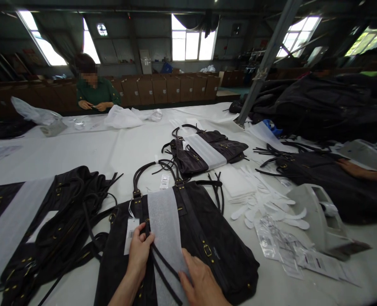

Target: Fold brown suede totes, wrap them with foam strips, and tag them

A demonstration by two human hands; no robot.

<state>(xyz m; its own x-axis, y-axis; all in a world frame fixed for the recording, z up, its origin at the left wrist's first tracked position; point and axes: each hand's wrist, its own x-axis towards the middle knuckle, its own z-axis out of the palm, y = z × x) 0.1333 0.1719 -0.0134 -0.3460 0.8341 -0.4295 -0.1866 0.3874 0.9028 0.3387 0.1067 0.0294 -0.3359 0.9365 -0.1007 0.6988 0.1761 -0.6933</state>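
Observation:
A dark handbag (226, 238) with brass-coloured buckles lies flat in front of me, its looped handles pointing away. Down its middle runs a strip of white wrapping (164, 212). My left hand (140, 246) pinches a dark strap (162, 259) at the strip's left edge, beside a white hang tag (131, 233). On the right edge of the strip rests my right hand (199, 276), its fingers stretched out and thumb near the loose strap ends. Part of the strap is hidden by my left fingers.
Wrapped handbags lie at left (70, 221) and behind (207, 148). To the right are white paper strips (271, 199), plastic-sleeved labels (277, 246) and a grey tape dispenser (318, 216). Another person's hand (363, 171) touches a bag; a person in green (99, 91) works across the table.

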